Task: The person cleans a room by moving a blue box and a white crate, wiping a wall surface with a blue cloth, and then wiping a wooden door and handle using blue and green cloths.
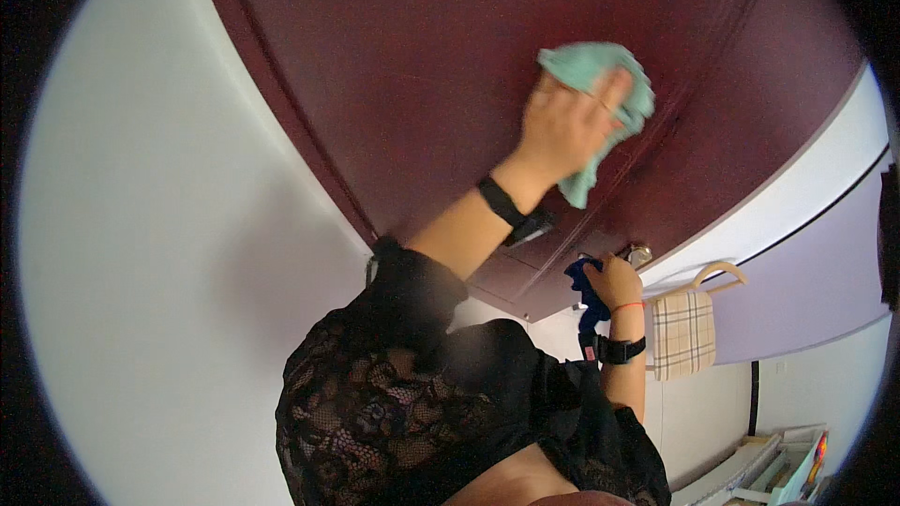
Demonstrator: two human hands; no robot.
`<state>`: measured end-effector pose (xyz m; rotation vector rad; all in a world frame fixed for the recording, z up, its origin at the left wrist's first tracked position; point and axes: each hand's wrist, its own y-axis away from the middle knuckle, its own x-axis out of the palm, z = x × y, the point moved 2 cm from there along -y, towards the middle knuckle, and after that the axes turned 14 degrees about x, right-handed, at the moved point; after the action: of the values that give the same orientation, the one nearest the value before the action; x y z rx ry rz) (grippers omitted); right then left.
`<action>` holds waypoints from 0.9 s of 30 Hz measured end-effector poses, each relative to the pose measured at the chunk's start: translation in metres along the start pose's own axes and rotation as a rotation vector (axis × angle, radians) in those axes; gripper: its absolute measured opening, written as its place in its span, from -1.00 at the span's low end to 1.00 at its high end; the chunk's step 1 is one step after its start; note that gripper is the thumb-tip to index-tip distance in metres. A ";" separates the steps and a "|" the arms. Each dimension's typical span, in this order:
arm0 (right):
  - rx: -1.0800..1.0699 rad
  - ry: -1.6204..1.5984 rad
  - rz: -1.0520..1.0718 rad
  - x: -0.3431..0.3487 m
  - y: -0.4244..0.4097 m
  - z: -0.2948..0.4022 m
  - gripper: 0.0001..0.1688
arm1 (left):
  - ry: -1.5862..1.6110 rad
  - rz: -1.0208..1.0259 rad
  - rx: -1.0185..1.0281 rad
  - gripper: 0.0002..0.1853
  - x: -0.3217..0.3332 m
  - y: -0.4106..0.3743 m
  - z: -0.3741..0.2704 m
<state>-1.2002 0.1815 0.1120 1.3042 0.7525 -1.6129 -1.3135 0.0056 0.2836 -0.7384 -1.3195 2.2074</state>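
Observation:
Spread over a light green cloth (598, 60), my left hand (566, 119) presses it against the dark red door (394, 63). The hand is blurred, and part of the cloth hangs below the palm. Lower down, my right hand (617, 282) grips a dark blue cloth (594, 306) that droops beneath the fingers. This hand is beside the metal door handle (640, 254) at the door's edge; whether it touches the handle I cannot tell. Black bands circle both wrists, the left one carrying a dark device (531, 225).
A white wall (162, 190) adjoins the door's left side. A chair with a checked cover (683, 334) and a curved wooden piece (721, 270) stands to the right, by a lilac panel (794, 281). A shelf or open drawer with items (780, 467) is at lower right.

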 end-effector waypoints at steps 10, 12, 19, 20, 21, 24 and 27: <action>0.082 0.132 0.030 -0.001 -0.006 0.021 -0.50 | -0.134 -0.237 -0.605 -0.41 -0.044 0.078 0.144; 0.165 0.184 0.071 -0.005 -0.007 0.037 -0.51 | -0.080 -0.174 -0.483 -0.37 -0.034 0.084 0.133; 0.041 0.153 0.185 0.024 -0.056 0.038 -0.40 | 0.001 -0.013 -0.287 -0.25 -0.047 0.075 0.169; 0.060 0.114 0.214 0.023 -0.057 0.036 -0.43 | -0.025 -0.046 -0.361 -0.27 -0.041 0.089 0.187; 0.105 0.088 0.228 0.012 -0.044 0.055 -0.44 | 0.000 -0.111 -0.430 -0.30 -0.043 0.108 0.210; 0.012 -0.010 0.029 0.033 -0.046 0.060 -0.49 | 0.000 -0.154 -0.598 -0.39 -0.061 0.175 0.261; 0.012 -0.155 0.057 0.028 -0.029 0.080 -0.49 | -0.009 -0.114 -0.728 -0.47 -0.068 0.224 0.278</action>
<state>-1.2606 0.1164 0.1032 1.1833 0.6072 -1.6533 -1.4692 -0.3140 0.2077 -0.8632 -2.1369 1.6164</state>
